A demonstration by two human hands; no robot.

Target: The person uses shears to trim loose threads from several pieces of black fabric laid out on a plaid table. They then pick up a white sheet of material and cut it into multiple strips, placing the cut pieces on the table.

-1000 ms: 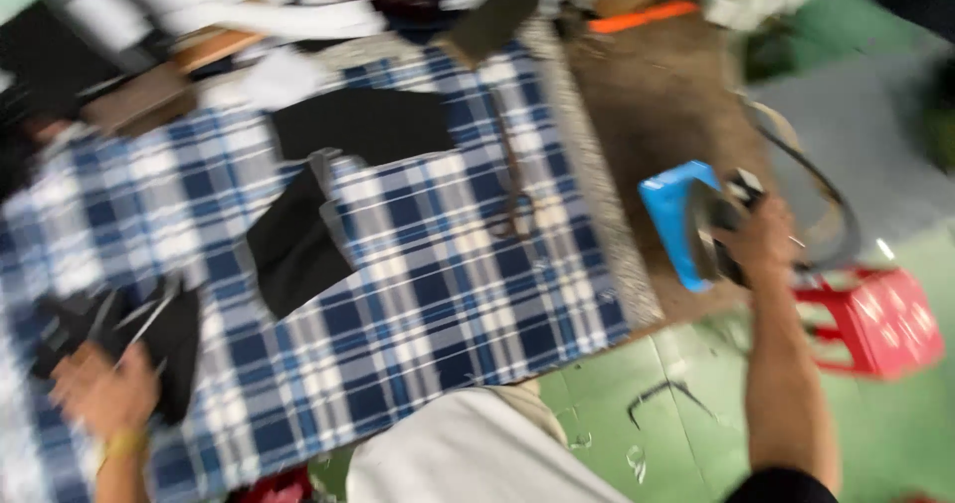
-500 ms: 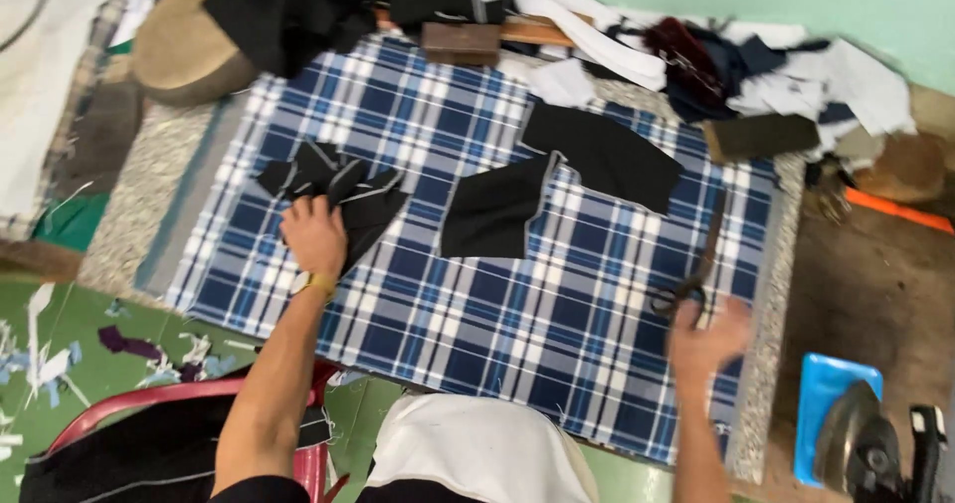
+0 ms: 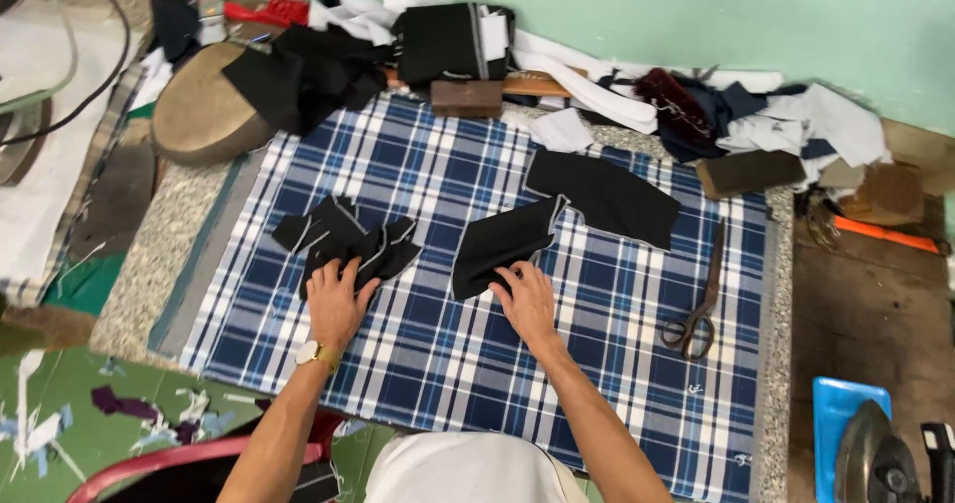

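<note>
I see my left hand (image 3: pixel 336 304) flat, fingers spread, on the small black pieces (image 3: pixel 348 244) at center left. My right hand (image 3: pixel 527 304) presses open-fingered on the black panel (image 3: pixel 497 249) at center, scissors (image 3: pixel 696 304) to the right.

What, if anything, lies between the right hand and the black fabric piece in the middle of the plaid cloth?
Nothing visible does. The right hand already rests on the near edge of the middle black fabric piece, fingers flat on it. The scissors lie off to its right on the plaid cloth, clear of the hand.
</note>
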